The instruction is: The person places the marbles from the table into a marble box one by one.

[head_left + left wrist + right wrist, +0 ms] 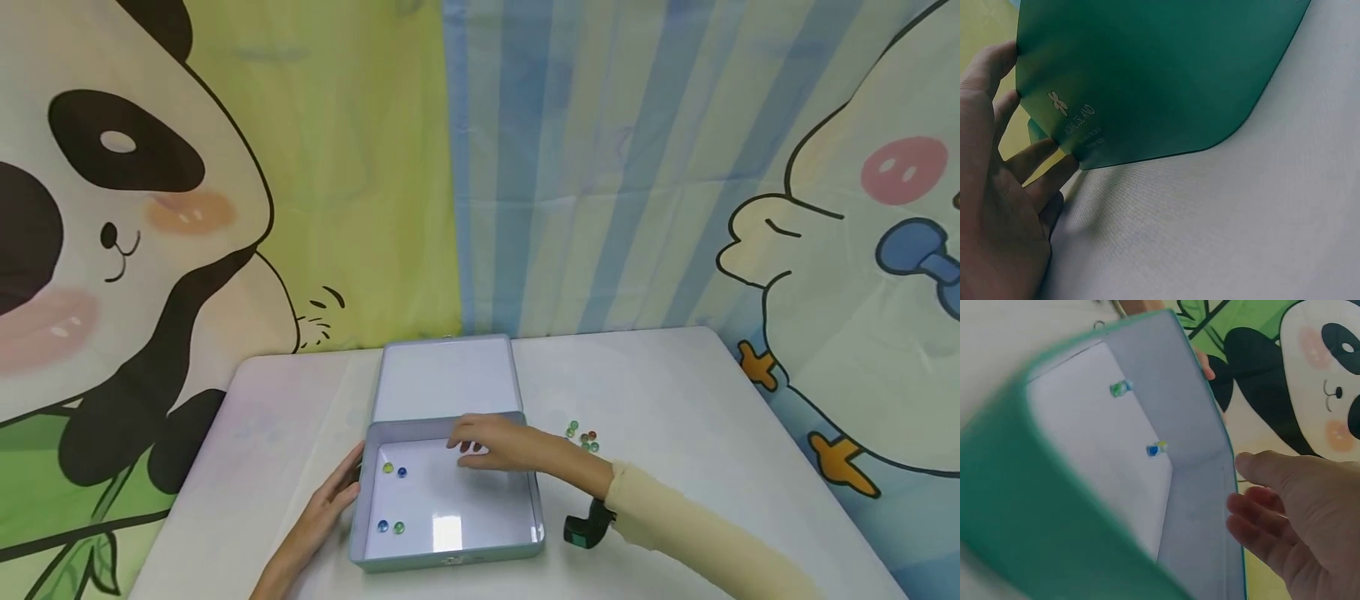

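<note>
A green tin box (480,557) lies on the table, its lid (450,375) folded back behind it. Inside, toward the left, a yellow-green marble (387,467) lies close to a blue marble (402,472). Nearer the front are another blue marble (382,526) and a green marble (399,527). My left hand (326,508) rests its spread fingertips against the box's left side; the left wrist view shows them on the green outer surface (1147,81). Above the back right of the box hovers my right hand (1297,519), thumb and loosely bent fingers apart, with nothing visible between them.
Several loose marbles (584,441), green and reddish, lie on the white table (637,392) right of the box, partly behind the right forearm. A black device (588,527) is strapped at the right wrist. Cartoon-printed curtains (360,167) stand behind the table.
</note>
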Available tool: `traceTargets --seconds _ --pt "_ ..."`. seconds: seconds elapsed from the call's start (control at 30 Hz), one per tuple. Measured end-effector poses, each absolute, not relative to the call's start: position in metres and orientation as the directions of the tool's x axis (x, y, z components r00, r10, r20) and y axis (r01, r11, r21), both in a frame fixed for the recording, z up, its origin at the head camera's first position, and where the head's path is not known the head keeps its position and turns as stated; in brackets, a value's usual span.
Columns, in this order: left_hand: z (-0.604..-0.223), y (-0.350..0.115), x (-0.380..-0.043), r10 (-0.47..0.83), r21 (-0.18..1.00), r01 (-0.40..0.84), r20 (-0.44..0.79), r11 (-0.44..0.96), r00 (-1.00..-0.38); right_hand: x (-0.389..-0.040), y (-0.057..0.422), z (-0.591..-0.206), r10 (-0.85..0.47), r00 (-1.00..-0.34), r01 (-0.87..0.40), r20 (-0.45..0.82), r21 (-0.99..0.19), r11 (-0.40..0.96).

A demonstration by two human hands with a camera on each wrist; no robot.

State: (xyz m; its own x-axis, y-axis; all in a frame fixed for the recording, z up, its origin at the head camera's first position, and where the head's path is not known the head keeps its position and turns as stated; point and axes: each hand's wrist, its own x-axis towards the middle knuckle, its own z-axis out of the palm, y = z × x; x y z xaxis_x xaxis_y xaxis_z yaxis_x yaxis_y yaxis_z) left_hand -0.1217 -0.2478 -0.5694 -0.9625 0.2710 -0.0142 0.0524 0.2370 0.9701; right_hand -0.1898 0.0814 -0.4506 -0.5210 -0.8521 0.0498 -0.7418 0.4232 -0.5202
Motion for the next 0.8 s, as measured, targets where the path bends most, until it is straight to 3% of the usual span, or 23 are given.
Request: traceTargets --seconds 0.2,0.3,0.47,0.8 --pt "-0.571 -0.246 -0.121 0.270 0.971 0.056 -0.009 0.232 -0.963 -0.171 0.144 -0.455 -0.763 -0.571 -0.784 0.302 -0.476 0.398" --pt "-0.570 -0.246 -0.121 0.266 0.969 0.054 -0.012 0.240 -0.964 -0.166 0.181 -0.467 -0.684 -0.637 -0.747 0.357 -0.504 0.433" --pt "-0.569 -0.248 -0.121 0.262 0.969 0.046 -0.020 0.243 -0.965 -0.162 0.238 -0.498 -0.565 -0.748 -0.653 0.349 -0.539 0.532" --pt "-0.567 -0.247 -0.121 0.258 0.970 0.026 -0.039 0.244 -0.965 -0.167 0.285 -0.542 -0.469 -0.819 -0.568 0.331 -0.585 0.579"
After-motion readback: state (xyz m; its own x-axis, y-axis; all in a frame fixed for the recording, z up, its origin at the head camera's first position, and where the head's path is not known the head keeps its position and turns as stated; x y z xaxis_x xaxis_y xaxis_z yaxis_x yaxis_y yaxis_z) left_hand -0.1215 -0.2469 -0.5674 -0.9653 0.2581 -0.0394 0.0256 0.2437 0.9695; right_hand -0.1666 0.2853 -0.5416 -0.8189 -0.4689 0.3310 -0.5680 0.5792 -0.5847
